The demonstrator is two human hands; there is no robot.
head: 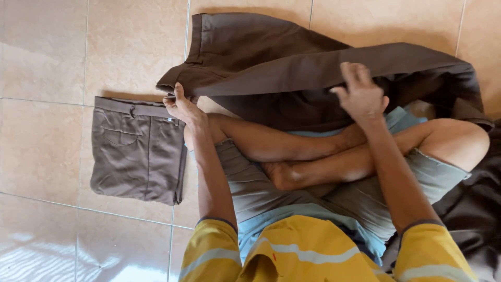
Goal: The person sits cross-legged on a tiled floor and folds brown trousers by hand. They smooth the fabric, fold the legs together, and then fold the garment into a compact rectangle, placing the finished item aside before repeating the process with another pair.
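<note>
A person sits cross-legged on a tiled floor (pixel 47 62), seen from above, wearing a yellow shirt with pale stripes and grey shorts, the bare legs folded over one another in the lap. Both hands work a pair of dark brown trousers (pixel 271 68) that lies spread across the floor just beyond the knees, its waistband end toward the upper left and its legs running off to the right, where the cloth bunches and curves down past the right knee. The left hand (pixel 181 107) reaches forward to the trousers' near left corner, its grip closed on the edge of the fabric with the thumb raised on top. The right hand (pixel 361 94) is lifted above the crossed shins, its grip pinching the long folded edge of the same trousers between fingers and thumb, so that the cloth is held up as a fold between the two hands and drapes over the feet. To the left of the person, flat on the floor and well apart from the right hand, lies a folded pair of grey-brown trousers (pixel 138 151), a neat rectangle with its waistband at the top and a back pocket seam showing; the left hand is just beside its upper right corner. At the far right edge, beside the right thigh, a heap of darker cloth (pixel 477 214) rests on the floor.
</note>
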